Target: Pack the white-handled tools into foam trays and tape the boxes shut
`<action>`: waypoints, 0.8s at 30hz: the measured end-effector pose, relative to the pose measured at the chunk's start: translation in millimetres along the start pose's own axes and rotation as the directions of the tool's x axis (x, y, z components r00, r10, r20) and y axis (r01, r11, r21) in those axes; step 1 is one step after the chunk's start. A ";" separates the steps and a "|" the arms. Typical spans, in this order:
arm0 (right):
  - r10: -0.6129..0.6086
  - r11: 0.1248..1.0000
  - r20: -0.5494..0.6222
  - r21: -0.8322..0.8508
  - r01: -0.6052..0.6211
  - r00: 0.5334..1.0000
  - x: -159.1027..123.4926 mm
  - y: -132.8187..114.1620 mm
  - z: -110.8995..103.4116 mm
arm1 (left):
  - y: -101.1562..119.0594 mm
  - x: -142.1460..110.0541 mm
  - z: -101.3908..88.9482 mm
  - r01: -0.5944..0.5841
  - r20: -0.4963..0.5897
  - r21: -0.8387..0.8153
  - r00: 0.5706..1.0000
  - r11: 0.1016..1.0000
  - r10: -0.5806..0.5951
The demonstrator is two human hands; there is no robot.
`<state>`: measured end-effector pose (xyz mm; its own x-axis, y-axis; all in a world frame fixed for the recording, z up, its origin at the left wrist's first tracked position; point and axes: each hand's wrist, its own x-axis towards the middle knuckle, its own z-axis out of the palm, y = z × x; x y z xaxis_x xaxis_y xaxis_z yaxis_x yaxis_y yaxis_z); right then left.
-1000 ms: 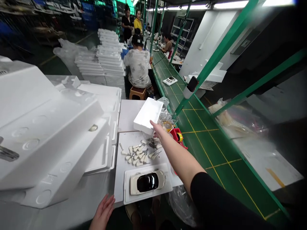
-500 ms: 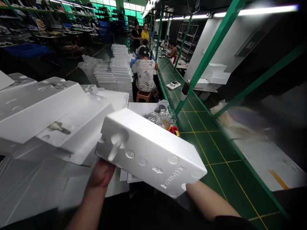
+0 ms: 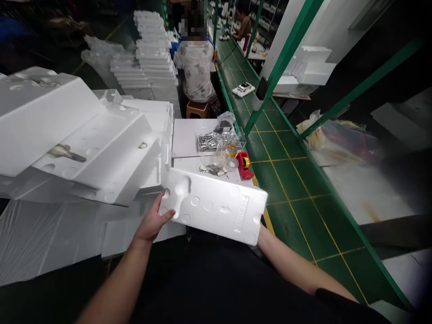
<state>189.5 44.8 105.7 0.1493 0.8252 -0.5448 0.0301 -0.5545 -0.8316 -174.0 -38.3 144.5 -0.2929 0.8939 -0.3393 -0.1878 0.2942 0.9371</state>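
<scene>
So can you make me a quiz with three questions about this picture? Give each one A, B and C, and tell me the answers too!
1. Where is the stool?
A. Under the sitting person
B. On the table
C. On the green mat

2. What colour is the tape dispenser?
A. Blue
B. Red
C. White

3. What is happening with the white foam block?
A. It is lying on the floor
B. It is sitting on a shelf
C. It is being held up by hand

Answers:
1. A, because the person in the patterned shirt sits on it.
2. B, because its body is plainly red.
3. C, because the left hand grips one end and the right arm reaches the other, with that hand hidden behind the block.
</scene>
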 end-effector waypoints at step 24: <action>0.076 0.975 0.349 -0.223 0.004 0.934 132.8 107.8 9.7 | -200.1 68.6 12.7 0.608 -0.201 -0.133 0.757 0.782 -0.622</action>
<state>203.0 95.7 -57.3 -0.2032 0.7662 -0.6096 0.2506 -0.5612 -0.7889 -144.6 -31.6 -65.2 -0.2930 0.4253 -0.8563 -0.4496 0.7292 0.5159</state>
